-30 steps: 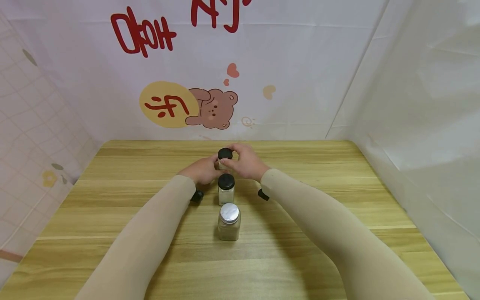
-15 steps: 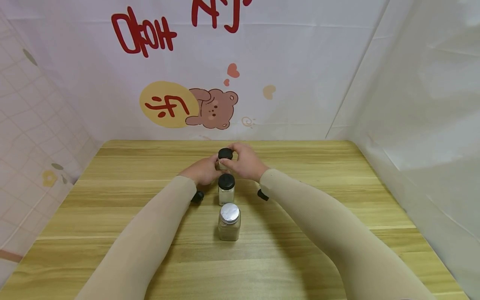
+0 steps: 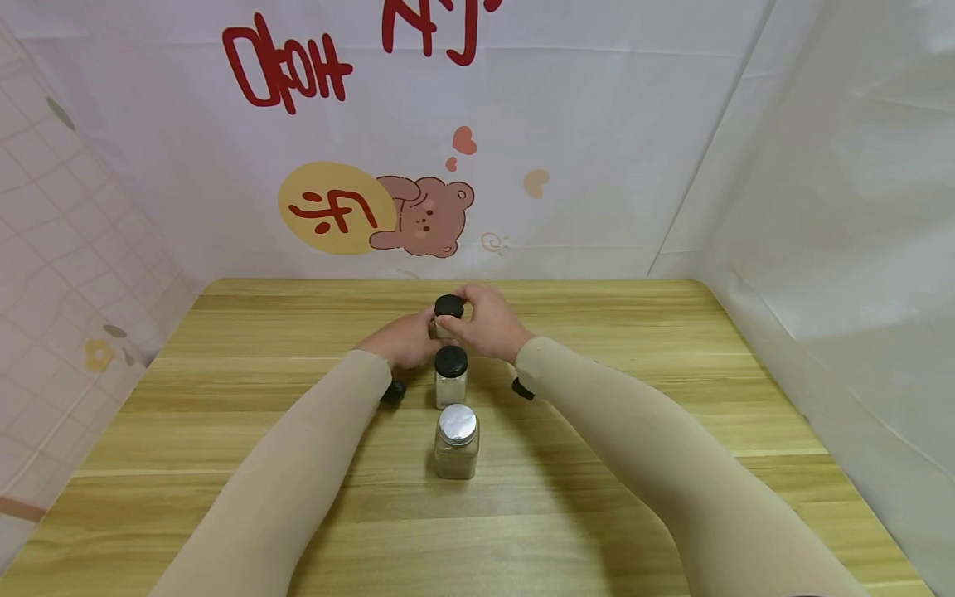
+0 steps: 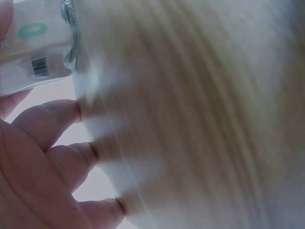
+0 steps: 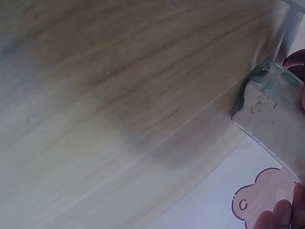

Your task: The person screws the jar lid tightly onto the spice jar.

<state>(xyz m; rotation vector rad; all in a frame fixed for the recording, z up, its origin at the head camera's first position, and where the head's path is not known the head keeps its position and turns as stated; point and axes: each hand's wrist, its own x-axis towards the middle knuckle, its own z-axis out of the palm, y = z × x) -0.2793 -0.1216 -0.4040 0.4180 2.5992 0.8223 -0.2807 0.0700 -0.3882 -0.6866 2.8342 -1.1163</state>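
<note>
A small square glass jar with a black lid [image 3: 448, 306] is the farthest of three jars standing in a row. My left hand [image 3: 404, 341] holds its body from the left; in the left wrist view that glass body [image 4: 35, 47] shows a barcode and a green print. From the right, my right hand [image 3: 491, 325] pinches the top around the lid, thumb in front and a finger behind. The right wrist view shows pale contents inside the glass [image 5: 276, 119]. Just nearer stands a second black-lidded jar [image 3: 451, 378], and closest is a jar with a silver lid [image 3: 457, 442].
The jars stand on a wood-grain table [image 3: 582, 531]. A white printed backdrop [image 3: 589, 124] rises along its far edge, with sheets on both sides. Black wrist-camera parts [image 3: 394, 392] show below the left sleeve.
</note>
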